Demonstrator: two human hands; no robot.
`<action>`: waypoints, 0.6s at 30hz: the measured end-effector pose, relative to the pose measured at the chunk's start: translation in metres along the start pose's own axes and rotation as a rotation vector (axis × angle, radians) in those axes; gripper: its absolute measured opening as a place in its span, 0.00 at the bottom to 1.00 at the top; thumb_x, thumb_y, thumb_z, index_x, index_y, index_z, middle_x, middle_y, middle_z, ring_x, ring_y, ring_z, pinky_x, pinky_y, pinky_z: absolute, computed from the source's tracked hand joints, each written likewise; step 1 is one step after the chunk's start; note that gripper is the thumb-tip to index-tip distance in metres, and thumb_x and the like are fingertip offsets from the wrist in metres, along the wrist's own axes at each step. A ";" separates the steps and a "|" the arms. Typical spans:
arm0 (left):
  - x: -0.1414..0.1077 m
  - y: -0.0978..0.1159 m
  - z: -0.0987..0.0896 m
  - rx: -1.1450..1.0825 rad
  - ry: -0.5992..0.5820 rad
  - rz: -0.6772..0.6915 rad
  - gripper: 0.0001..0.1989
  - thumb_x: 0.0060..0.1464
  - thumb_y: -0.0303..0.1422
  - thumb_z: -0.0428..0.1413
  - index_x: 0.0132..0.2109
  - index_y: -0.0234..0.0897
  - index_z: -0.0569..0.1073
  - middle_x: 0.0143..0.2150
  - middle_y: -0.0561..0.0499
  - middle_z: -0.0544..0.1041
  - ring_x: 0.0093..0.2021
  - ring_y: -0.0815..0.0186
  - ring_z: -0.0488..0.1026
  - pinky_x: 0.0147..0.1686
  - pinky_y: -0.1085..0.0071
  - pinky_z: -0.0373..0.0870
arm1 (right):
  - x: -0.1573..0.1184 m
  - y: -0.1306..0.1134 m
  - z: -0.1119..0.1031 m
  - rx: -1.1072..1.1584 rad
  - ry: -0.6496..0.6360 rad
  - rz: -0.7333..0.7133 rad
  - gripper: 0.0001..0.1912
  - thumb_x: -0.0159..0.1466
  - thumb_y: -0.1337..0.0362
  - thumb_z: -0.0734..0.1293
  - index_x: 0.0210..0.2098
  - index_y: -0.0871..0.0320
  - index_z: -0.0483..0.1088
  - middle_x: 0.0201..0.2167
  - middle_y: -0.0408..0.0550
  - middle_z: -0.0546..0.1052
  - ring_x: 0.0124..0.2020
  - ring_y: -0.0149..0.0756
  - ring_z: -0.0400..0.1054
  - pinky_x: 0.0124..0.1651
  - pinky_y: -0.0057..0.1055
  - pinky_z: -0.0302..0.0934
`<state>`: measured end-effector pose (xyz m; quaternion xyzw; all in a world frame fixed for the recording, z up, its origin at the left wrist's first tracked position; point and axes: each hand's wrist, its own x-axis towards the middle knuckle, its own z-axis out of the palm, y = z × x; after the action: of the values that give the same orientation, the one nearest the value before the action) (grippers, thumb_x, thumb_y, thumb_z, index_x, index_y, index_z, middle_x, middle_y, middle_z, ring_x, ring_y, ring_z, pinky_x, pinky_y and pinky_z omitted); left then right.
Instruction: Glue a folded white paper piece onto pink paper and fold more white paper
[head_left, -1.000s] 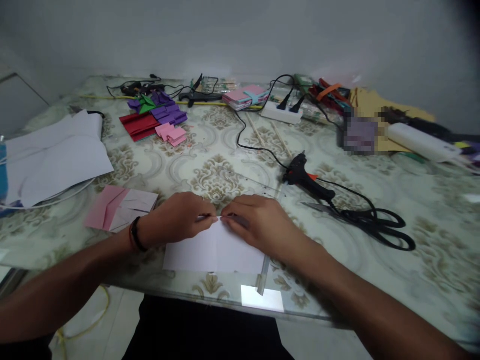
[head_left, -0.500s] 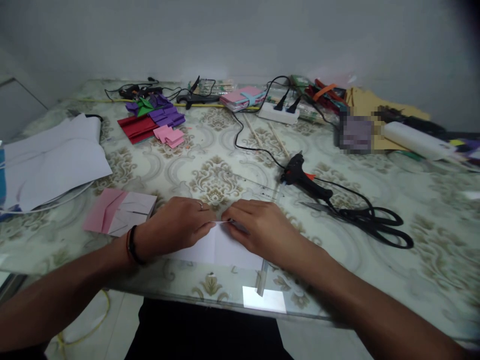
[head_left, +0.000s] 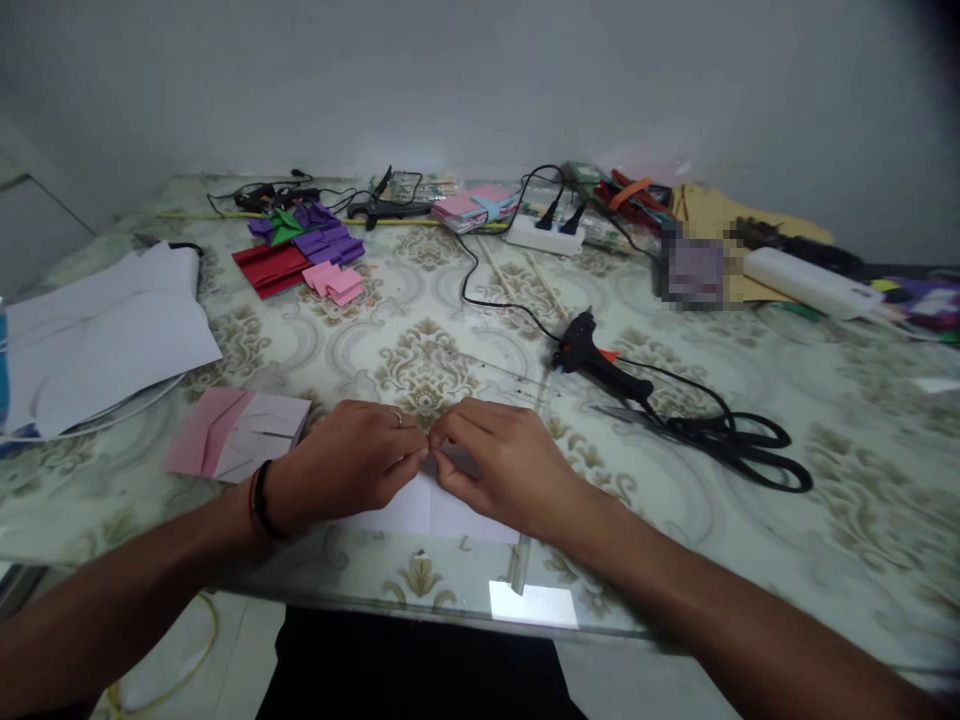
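Note:
A white sheet of paper [head_left: 420, 512] with a crease down its middle lies near the table's front edge, its far part hidden under my hands. My left hand [head_left: 356, 455], with a ring and a dark wristband, pinches the paper's far edge. Against its fingertips, my right hand [head_left: 510, 460] pinches the same edge with thumb and forefinger. Left of my left hand lies a pink and white folded paper piece [head_left: 238, 432]. A clear glue stick [head_left: 520, 565] lies by the front edge, partly under my right forearm.
Beyond my right hand lie a black glue gun [head_left: 600, 358] and black-handled scissors [head_left: 720, 440]. White sheets [head_left: 112, 330] lie at the left. Folded coloured papers [head_left: 270, 262], a white power strip [head_left: 544, 235] and cords stretch along the back.
My right hand has slid left along the paper's edge until its fingertips meet those of my left hand. The whole view has shifted slightly.

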<state>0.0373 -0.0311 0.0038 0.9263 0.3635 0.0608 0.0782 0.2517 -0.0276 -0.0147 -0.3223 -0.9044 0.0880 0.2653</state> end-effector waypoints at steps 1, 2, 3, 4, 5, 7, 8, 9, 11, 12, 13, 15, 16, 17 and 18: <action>0.000 0.000 0.000 -0.005 0.008 -0.003 0.11 0.64 0.27 0.51 0.34 0.35 0.76 0.32 0.50 0.80 0.33 0.61 0.77 0.33 0.65 0.66 | 0.000 0.000 0.000 -0.001 0.008 0.001 0.07 0.66 0.67 0.64 0.34 0.59 0.74 0.31 0.48 0.79 0.32 0.38 0.72 0.37 0.33 0.60; 0.000 0.000 0.001 -0.007 0.014 -0.005 0.11 0.64 0.28 0.51 0.34 0.35 0.76 0.32 0.50 0.80 0.34 0.61 0.77 0.33 0.65 0.66 | 0.000 0.000 0.000 -0.003 0.009 0.003 0.06 0.66 0.67 0.64 0.34 0.59 0.73 0.30 0.48 0.79 0.32 0.38 0.72 0.37 0.33 0.60; 0.000 0.001 0.001 -0.006 0.020 -0.006 0.11 0.64 0.28 0.52 0.34 0.36 0.76 0.32 0.50 0.80 0.34 0.61 0.77 0.33 0.65 0.66 | 0.001 0.001 0.000 -0.004 0.006 0.007 0.06 0.66 0.67 0.64 0.34 0.58 0.73 0.30 0.48 0.79 0.32 0.38 0.72 0.36 0.33 0.60; -0.001 0.001 0.002 -0.003 0.028 -0.008 0.11 0.64 0.28 0.52 0.34 0.36 0.77 0.32 0.50 0.80 0.33 0.61 0.77 0.33 0.65 0.66 | 0.001 0.001 0.000 -0.004 0.001 0.013 0.06 0.65 0.67 0.64 0.34 0.58 0.73 0.30 0.48 0.79 0.32 0.38 0.72 0.36 0.33 0.60; -0.001 0.001 0.003 -0.002 0.036 -0.009 0.11 0.64 0.28 0.52 0.34 0.36 0.77 0.32 0.50 0.80 0.33 0.61 0.77 0.32 0.65 0.66 | 0.001 0.001 0.000 -0.002 -0.004 0.022 0.06 0.65 0.67 0.64 0.34 0.58 0.73 0.31 0.48 0.79 0.32 0.38 0.72 0.36 0.33 0.60; 0.000 0.002 0.003 -0.007 0.052 -0.015 0.12 0.64 0.28 0.52 0.35 0.36 0.77 0.32 0.50 0.81 0.33 0.61 0.78 0.32 0.65 0.66 | 0.001 0.001 -0.001 -0.004 -0.010 0.039 0.05 0.65 0.67 0.64 0.34 0.58 0.72 0.31 0.48 0.80 0.33 0.38 0.72 0.36 0.33 0.60; 0.000 0.002 0.003 -0.013 0.057 -0.017 0.12 0.65 0.28 0.51 0.35 0.36 0.78 0.32 0.50 0.81 0.33 0.61 0.78 0.33 0.65 0.66 | 0.001 0.001 0.000 -0.009 -0.011 0.043 0.05 0.65 0.67 0.64 0.34 0.58 0.72 0.31 0.49 0.80 0.33 0.38 0.72 0.36 0.33 0.60; 0.000 0.002 0.003 -0.019 0.059 -0.023 0.12 0.64 0.29 0.51 0.35 0.36 0.78 0.33 0.49 0.82 0.34 0.61 0.79 0.33 0.65 0.67 | 0.001 0.001 0.000 -0.015 -0.011 0.043 0.05 0.65 0.67 0.64 0.34 0.58 0.72 0.31 0.49 0.80 0.33 0.38 0.72 0.36 0.33 0.59; 0.001 0.002 0.002 -0.028 0.048 -0.037 0.13 0.64 0.29 0.51 0.34 0.35 0.78 0.33 0.49 0.82 0.35 0.60 0.79 0.34 0.66 0.67 | 0.002 0.001 0.000 -0.034 -0.016 0.038 0.05 0.65 0.67 0.64 0.34 0.58 0.72 0.32 0.50 0.80 0.33 0.39 0.72 0.36 0.33 0.59; 0.001 0.002 0.000 -0.031 0.037 -0.044 0.13 0.64 0.29 0.51 0.33 0.35 0.78 0.33 0.48 0.82 0.35 0.60 0.80 0.34 0.66 0.67 | 0.002 0.001 0.000 -0.044 -0.019 0.036 0.06 0.65 0.67 0.63 0.34 0.58 0.72 0.32 0.50 0.80 0.33 0.39 0.72 0.36 0.33 0.59; 0.001 0.001 -0.001 -0.036 0.027 -0.052 0.13 0.64 0.29 0.51 0.33 0.36 0.78 0.33 0.49 0.82 0.35 0.60 0.80 0.34 0.66 0.67 | 0.003 0.001 0.000 -0.053 -0.021 0.036 0.06 0.65 0.67 0.63 0.34 0.58 0.72 0.31 0.50 0.80 0.32 0.39 0.72 0.35 0.33 0.59; 0.001 -0.002 -0.004 -0.060 0.017 -0.073 0.13 0.64 0.30 0.52 0.35 0.37 0.79 0.33 0.49 0.83 0.35 0.61 0.79 0.35 0.67 0.68 | 0.004 0.003 -0.001 -0.068 -0.025 0.048 0.06 0.64 0.68 0.63 0.34 0.58 0.72 0.31 0.49 0.80 0.32 0.39 0.72 0.35 0.33 0.58; 0.001 -0.004 -0.006 -0.086 0.018 -0.088 0.12 0.64 0.30 0.52 0.36 0.38 0.80 0.34 0.50 0.83 0.36 0.62 0.80 0.36 0.67 0.68 | 0.004 0.004 -0.002 -0.068 -0.029 0.057 0.05 0.64 0.69 0.63 0.34 0.58 0.72 0.31 0.49 0.80 0.32 0.39 0.72 0.35 0.32 0.58; 0.000 -0.006 -0.009 -0.121 0.020 -0.106 0.12 0.64 0.30 0.53 0.38 0.39 0.81 0.36 0.50 0.84 0.37 0.62 0.80 0.37 0.67 0.68 | 0.004 0.005 -0.004 -0.064 -0.035 0.066 0.05 0.63 0.69 0.63 0.34 0.58 0.71 0.31 0.49 0.79 0.32 0.38 0.72 0.35 0.32 0.58; 0.000 -0.009 -0.011 -0.164 0.018 -0.124 0.11 0.64 0.30 0.54 0.40 0.39 0.82 0.38 0.50 0.85 0.38 0.62 0.80 0.39 0.68 0.69 | 0.004 0.007 -0.006 -0.052 -0.047 0.076 0.05 0.62 0.70 0.64 0.34 0.58 0.71 0.31 0.49 0.79 0.32 0.38 0.72 0.35 0.32 0.58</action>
<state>0.0296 -0.0236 0.0132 0.8920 0.4144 0.0938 0.1540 0.2558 -0.0193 -0.0103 -0.3612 -0.8995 0.0819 0.2319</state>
